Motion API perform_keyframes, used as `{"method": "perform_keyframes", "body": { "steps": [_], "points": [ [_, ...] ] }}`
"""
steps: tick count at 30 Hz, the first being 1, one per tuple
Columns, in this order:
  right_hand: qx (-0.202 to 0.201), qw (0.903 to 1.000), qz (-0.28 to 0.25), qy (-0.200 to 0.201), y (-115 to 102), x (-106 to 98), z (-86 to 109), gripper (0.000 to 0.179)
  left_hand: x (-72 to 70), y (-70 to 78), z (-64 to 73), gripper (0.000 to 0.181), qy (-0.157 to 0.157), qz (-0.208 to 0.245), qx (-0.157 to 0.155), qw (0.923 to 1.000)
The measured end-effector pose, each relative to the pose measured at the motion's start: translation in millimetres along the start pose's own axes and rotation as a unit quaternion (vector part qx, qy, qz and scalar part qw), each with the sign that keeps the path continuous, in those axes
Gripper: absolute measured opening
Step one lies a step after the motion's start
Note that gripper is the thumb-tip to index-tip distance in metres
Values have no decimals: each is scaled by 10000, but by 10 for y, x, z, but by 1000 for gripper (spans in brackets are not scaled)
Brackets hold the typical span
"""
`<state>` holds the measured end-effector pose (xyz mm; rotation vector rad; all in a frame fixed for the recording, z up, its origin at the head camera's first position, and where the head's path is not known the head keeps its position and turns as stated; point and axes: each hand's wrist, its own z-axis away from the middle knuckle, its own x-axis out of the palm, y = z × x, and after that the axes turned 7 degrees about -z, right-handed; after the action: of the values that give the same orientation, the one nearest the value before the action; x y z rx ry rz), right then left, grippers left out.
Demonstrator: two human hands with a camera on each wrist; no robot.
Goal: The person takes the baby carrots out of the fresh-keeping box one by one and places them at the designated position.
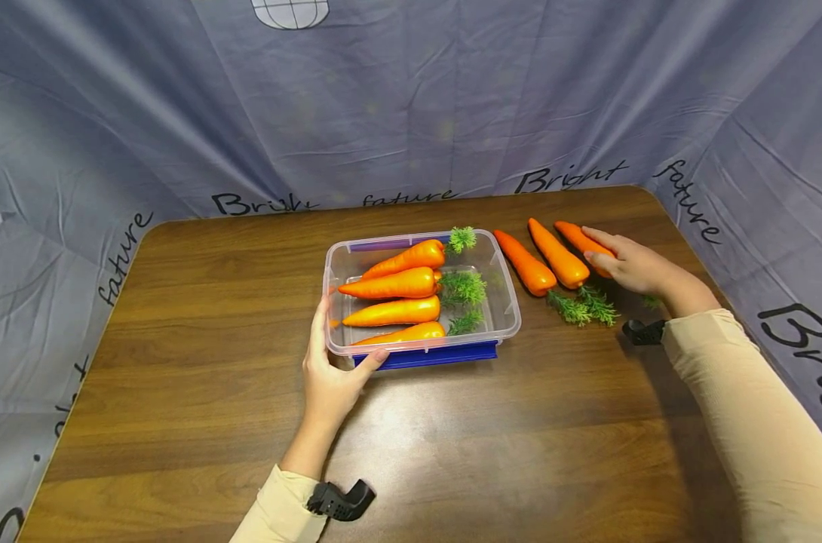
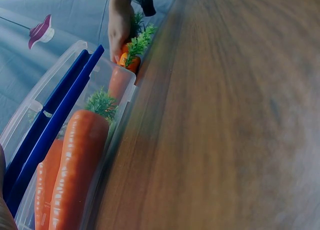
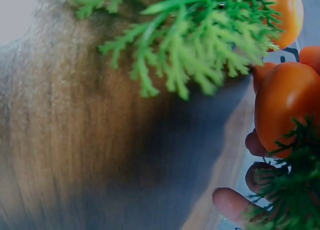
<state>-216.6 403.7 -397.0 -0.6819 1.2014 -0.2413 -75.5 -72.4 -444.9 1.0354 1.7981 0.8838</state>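
A clear plastic container with blue clips on its long sides stands on the table. Several orange carrots with feathery green tops lie in it, tips toward the left. My left hand grips its near left corner, thumb on the front wall and fingers along the left end. To the right of the container, three carrots lie side by side on the wood. My right hand holds the rightmost carrot, thumb and fingers on either side. In the right wrist view, that carrot partly hides the fingertips.
Beside the held one lie a middle carrot and a redder carrot, green tops toward me. A blue clip hangs along the container's front. Grey printed cloth rises behind and beside the brown table.
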Motion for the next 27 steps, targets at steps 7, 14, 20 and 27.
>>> {"method": "perform_keyframes", "body": {
  "steps": [7,14,20,27],
  "points": [
    [-766,9961,-438,-50,21,96,-54,56,-21,63,-3,106,-2,-28,26,10000],
    [-333,9991,-119,-239,22,120,-49,58,-53,198,-13,102,-21,43,20,10000],
    [349,9984,225,-392,-16,105,-4,60,-51,191,-8,103,-37,-17,-54,10000],
    [1294,9812,1427,-109,-103,87,19,71,-40,191,-8,104,-17,-3,-38,10000]
  ]
}}
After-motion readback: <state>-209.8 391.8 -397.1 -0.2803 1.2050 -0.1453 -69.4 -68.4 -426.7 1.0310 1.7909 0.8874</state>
